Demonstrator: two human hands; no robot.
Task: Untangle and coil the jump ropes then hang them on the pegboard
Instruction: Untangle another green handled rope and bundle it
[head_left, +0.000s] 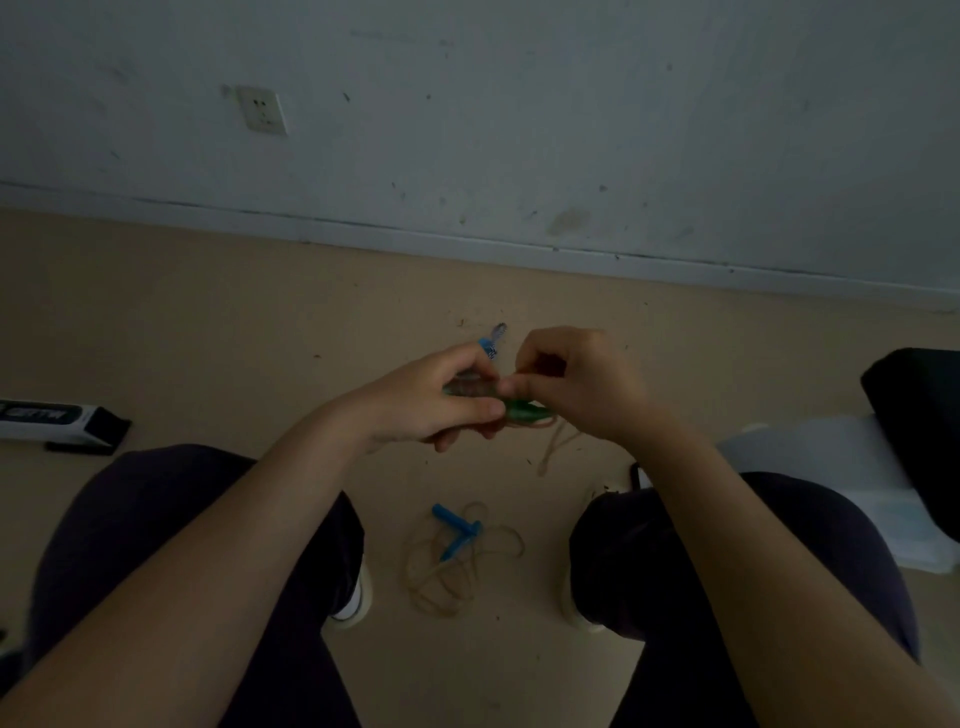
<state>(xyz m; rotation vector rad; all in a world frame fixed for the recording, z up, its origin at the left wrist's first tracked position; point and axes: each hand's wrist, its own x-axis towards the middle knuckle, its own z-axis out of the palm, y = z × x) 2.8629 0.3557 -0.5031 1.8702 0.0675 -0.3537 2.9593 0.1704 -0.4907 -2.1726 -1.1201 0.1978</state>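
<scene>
My left hand (441, 400) grips the green handles (524, 410) of a jump rope, with tan cord wound around them. My right hand (576, 387) pinches the tan cord just above the handles. A loose end of this cord (553, 449) dangles below my right hand. On the floor between my feet lies a second jump rope (462, 556) with blue handles (454, 530) and tan cord in loose loops. No pegboard is in view.
A small blue item (491, 343) lies on the floor beyond my hands. A black and white box (57, 423) sits at the left. A white sheet (841, 467) and a dark object (914, 415) are at the right. The wall holds a socket (262, 110).
</scene>
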